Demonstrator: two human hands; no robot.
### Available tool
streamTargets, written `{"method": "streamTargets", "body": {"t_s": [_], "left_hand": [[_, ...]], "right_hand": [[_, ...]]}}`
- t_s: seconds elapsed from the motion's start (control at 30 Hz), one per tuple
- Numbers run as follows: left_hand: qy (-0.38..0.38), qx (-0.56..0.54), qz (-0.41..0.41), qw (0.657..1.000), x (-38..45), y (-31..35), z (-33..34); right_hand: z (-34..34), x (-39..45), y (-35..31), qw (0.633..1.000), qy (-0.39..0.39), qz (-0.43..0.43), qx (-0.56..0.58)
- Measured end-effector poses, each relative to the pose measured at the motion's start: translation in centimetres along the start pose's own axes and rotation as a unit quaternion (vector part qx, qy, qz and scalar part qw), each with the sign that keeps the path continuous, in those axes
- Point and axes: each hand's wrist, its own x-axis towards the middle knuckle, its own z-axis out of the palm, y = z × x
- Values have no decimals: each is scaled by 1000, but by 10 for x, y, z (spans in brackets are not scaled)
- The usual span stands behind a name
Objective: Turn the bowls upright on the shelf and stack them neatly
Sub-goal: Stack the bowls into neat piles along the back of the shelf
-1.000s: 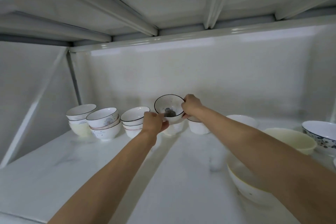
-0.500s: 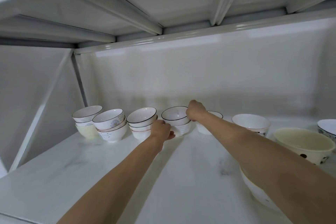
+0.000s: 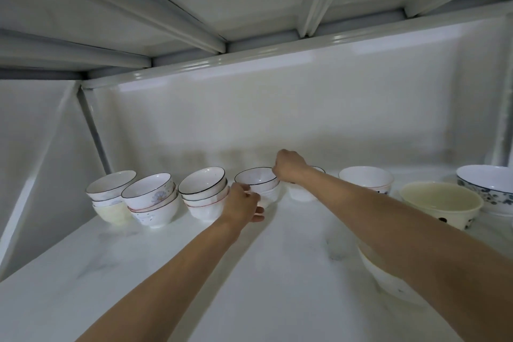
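I see both arms reaching to the back of the white shelf (image 3: 172,280), where a row of small bowl stacks stands against the rear wall. My right hand (image 3: 290,166) pinches the far right rim of the dark-rimmed bowl (image 3: 255,176), fingers curled over its edge. That bowl sits upright on top of a white bowl (image 3: 270,196), making a short stack near the middle of the row. My left hand (image 3: 242,203) is at the front left of the same stack, fingers curled against the side of the lower bowl and the thumb stretched out underneath toward the right; I count it as holding that lower bowl, though the contact itself is partly hidden by the hand.

To the left stand three more stacks, all upright: the left stack (image 3: 111,194) with a cream bowl at the bottom, the floral stack (image 3: 152,200), and the third stack (image 3: 204,191) just beside my left hand. Behind my right wrist a small bowl (image 3: 302,193) is mostly hidden. Further right stands a white bowl with a red line (image 3: 366,179), then a cream dotted bowl (image 3: 441,203) and a blue-patterned bowl (image 3: 485,183) at the frame edge. Under my right forearm lies a large bowl (image 3: 388,277), tilted; I cannot tell more of it.
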Motion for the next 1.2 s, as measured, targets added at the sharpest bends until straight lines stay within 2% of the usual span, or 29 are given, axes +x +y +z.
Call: {"method": "streamTargets", "body": {"t_s": [0.07,0.13,0.23,0.3,0.37,0.5,0.63,0.73,0.97,1.2], "left_hand": [[-47,-3,-6,999,-10,6,9],[-124,2,-23,992,-22,12,22],[-279,22,-49,959,-37,18,42],[-361,35,-72,929,-45,22,55],[-412,57,-84,905,-51,27,66],[-481,130,-79,864,-61,35,77],[-535,140,-107,826,-71,37,80],[-552,136,-117,814,-74,35,83],[-564,98,-134,809,-76,36,90],[-534,59,-158,829,-79,38,81]], "right_hand": [[-12,-7,5,1000,6,-4,15],[-30,-18,13,999,-23,9,46],[-57,-38,30,984,-144,33,95],[-71,-53,44,971,-220,44,88],[-80,-66,59,962,-259,53,72],[-97,-95,89,958,-274,59,67],[-121,-128,115,953,-288,70,55],[-133,-150,132,946,-307,91,45],[-135,-182,154,909,-373,142,121],[-132,-177,152,897,-372,136,195]]}}
